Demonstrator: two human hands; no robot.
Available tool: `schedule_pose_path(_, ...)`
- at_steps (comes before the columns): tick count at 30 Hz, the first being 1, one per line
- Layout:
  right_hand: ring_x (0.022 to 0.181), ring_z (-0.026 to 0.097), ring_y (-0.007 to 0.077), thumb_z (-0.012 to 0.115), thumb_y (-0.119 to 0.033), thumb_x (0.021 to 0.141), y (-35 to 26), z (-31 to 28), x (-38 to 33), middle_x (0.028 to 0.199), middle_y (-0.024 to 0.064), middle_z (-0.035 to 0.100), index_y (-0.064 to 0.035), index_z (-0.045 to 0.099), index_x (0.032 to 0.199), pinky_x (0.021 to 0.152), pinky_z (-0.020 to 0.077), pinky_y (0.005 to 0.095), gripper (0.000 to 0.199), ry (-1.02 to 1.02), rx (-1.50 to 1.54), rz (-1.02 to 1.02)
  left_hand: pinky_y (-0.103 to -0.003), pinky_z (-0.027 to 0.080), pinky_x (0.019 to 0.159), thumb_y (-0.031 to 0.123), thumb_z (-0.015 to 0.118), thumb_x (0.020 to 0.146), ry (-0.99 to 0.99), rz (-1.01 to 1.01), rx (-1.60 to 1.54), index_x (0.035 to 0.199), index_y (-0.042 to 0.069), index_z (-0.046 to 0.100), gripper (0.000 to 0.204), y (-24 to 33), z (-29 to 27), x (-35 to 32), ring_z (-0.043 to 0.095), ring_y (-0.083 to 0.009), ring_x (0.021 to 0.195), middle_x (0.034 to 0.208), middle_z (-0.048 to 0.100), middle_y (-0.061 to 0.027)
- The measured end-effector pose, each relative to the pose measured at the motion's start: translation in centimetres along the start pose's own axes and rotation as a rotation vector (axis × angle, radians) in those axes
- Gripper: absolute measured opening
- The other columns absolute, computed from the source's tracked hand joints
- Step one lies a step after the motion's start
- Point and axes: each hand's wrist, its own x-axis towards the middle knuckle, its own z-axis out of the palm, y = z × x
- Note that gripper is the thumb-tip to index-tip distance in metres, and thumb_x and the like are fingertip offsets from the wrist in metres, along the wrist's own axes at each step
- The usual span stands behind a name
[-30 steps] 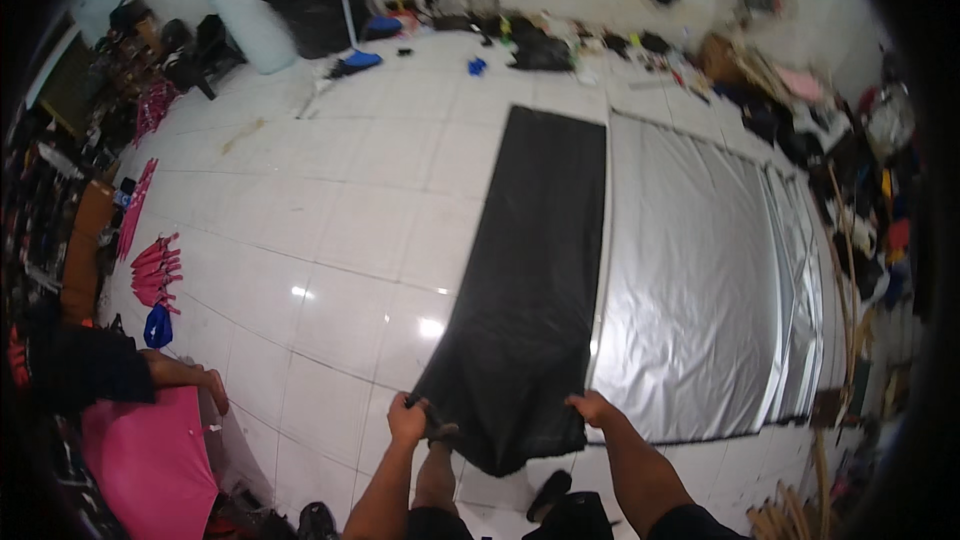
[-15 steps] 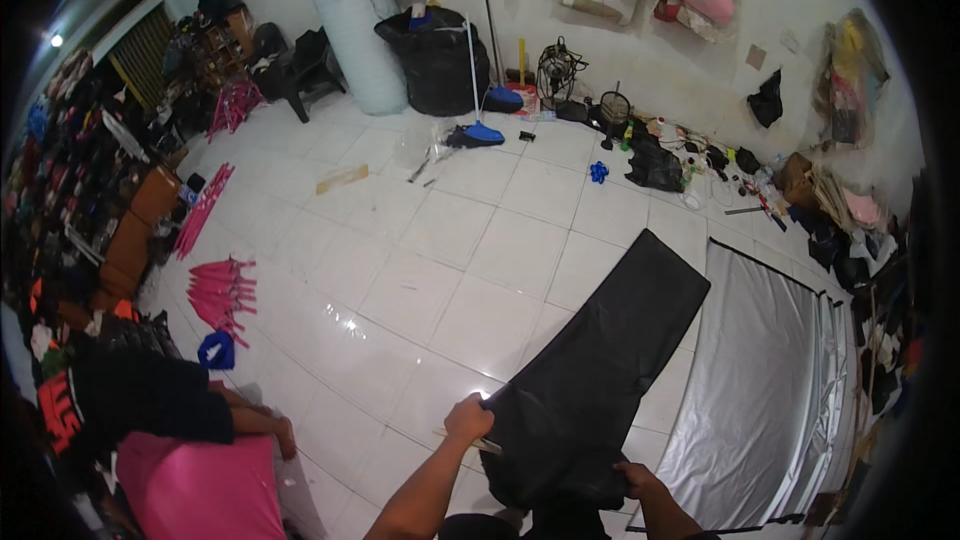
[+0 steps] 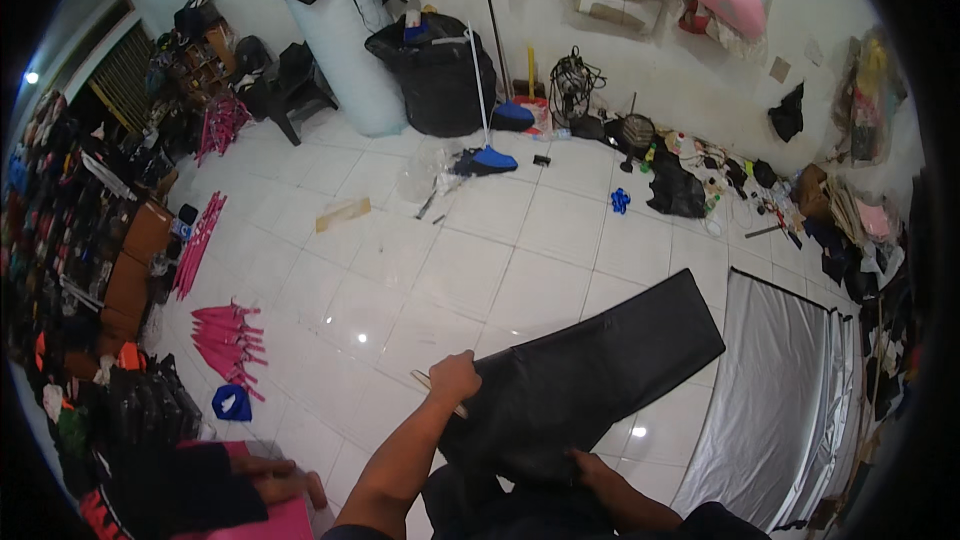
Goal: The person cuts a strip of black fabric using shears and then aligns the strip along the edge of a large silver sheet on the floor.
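Observation:
A long, black folded sheet (image 3: 600, 355) stretches from my body out to the right over the tiled floor. My left hand (image 3: 456, 378) is closed on its left edge. From under that hand pokes a thin pale strip (image 3: 421, 378), which looks like a stick. Down by the sheet's near edge, my right hand (image 3: 592, 470) grips the black material, its fingers partly hidden. A silver sheet (image 3: 765, 390) with dark edges lies spread on the floor to the right, apart from the black one.
Several pink folded umbrellas (image 3: 228, 335) and a blue cloth piece (image 3: 232, 403) lie at left. Near them a person (image 3: 190, 485) sits by pink fabric (image 3: 285, 525). Along the back wall stand a black bag (image 3: 440, 80), a blue broom (image 3: 492, 157) and clutter.
The black sheet has swung clockwise, its far end lower and further right in the picture. Both hands moved up and left with it, still gripping. The whole view has shifted too.

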Motion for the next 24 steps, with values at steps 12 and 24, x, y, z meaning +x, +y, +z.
schedule_pose_path(12,0.111,0.059,0.0324,0.056,-0.014,0.092,-11.5,22.0,5.6,0.120,0.0188,0.059,0.0049,0.051,0.120,0.097,0.0478,0.0469,0.033,-0.018,0.311,-0.160,-0.044,0.051,0.085,0.020,0.061,0.080,-0.100,0.219,0.124,0.110,0.010,0.060,0.032,-4.3,-14.9,22.5,0.063,-0.0304,0.104,0.105,0.067,-0.0128)
schedule_pose_path(24,0.092,0.066,0.0320,0.062,-0.017,0.087,-21.7,37.6,13.9,0.109,0.0187,0.065,0.0109,0.059,0.113,0.080,0.0548,0.0438,0.038,0.064,0.473,-0.171,-0.051,0.050,0.080,0.020,0.062,0.073,0.031,0.460,0.137,0.097,0.005,0.061,0.028,-7.1,-22.0,44.0,0.064,-0.0418,0.092,0.092,0.067,-0.0213)
